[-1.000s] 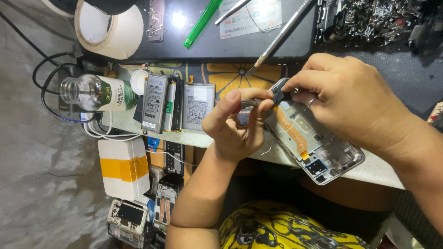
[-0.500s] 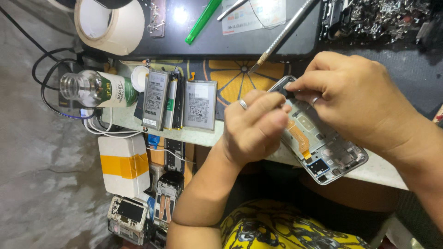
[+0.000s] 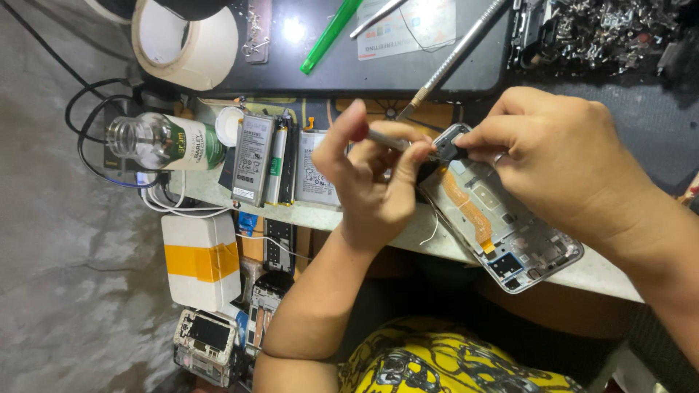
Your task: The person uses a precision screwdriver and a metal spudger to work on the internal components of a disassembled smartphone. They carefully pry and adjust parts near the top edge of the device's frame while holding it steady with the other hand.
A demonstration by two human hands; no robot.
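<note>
Metal tool (image 3: pixel 386 138) and opened phone (image 3: pixel 502 225), perhaps touching.

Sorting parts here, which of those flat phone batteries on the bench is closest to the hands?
The wide pale battery, rightmost of the row, just beside the left hand. The grey battery lies farther left, toward the bottle.
</note>
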